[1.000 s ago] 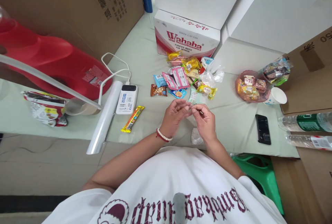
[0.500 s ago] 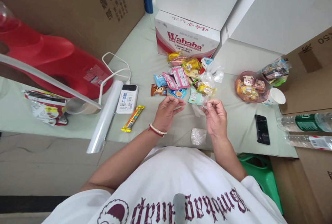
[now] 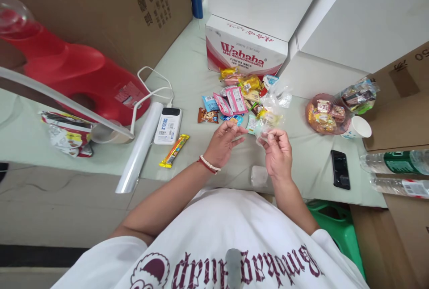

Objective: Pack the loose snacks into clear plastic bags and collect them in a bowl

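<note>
My left hand (image 3: 222,145), with a beaded bracelet on its wrist, hovers just in front of the snack pile. Its fingers stretch loosely to the right and appear to hold nothing. Opposite it, my right hand (image 3: 278,151) pinches a piece of clear plastic film (image 3: 261,139) between thumb and fingers. Beyond both hands lie pink snack packets (image 3: 236,100), a blue packet (image 3: 210,103), a brown packet (image 3: 207,115), a pale green packet (image 3: 253,124) and yellow wrappers (image 3: 250,84). A small translucent square item (image 3: 259,176) rests on the table below my right hand.
To the left are a power bank (image 3: 168,127) with a cable, a yellow snack bar (image 3: 174,151), a film roll (image 3: 140,148) and a large red jug (image 3: 87,74). Rightward stand a snack bowl (image 3: 310,121), paper cup (image 3: 361,127), phone (image 3: 340,169) and bottles (image 3: 375,162). A Wahaba-style carton (image 3: 246,52) stands behind.
The view has shifted slightly. My hands have come a little closer together, and the film in my right hand has moved nearer the snack pile.
</note>
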`<state>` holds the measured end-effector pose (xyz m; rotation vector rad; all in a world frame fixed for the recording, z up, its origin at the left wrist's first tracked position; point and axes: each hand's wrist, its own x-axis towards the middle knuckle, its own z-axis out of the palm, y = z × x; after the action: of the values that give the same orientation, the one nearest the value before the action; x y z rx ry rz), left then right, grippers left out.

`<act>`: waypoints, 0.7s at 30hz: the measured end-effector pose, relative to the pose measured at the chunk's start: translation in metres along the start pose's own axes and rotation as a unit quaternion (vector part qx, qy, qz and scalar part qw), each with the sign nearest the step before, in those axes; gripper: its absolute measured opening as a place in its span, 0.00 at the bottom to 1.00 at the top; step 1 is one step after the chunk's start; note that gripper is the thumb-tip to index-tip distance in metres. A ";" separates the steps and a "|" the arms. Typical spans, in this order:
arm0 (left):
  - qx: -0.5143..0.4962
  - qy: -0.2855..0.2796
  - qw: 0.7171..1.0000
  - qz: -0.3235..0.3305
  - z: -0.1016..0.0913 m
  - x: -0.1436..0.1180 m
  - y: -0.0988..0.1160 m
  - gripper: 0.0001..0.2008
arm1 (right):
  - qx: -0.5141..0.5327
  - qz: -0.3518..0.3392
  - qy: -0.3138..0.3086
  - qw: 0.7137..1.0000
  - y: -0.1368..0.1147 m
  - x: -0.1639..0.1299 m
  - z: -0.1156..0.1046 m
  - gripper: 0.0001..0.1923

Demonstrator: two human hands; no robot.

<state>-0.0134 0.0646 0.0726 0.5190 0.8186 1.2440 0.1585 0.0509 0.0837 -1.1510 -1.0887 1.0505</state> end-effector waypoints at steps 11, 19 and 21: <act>0.098 -0.005 0.994 0.054 0.020 0.001 -0.007 0.21 | -0.066 -0.017 -0.075 0.995 0.022 -0.004 0.017 0.14; 0.162 0.022 0.986 0.022 -0.003 -0.004 -0.008 0.21 | -0.263 -0.107 0.023 0.959 0.013 -0.014 -0.048 0.14; 0.163 0.060 0.984 0.029 -0.019 -0.010 -0.001 0.20 | -0.408 -0.132 0.195 0.882 0.017 -0.025 -0.111 0.17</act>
<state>-0.0283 0.0536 0.0625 0.7404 1.1260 1.2092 0.2627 0.0108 0.0551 -1.7156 -1.3427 0.0829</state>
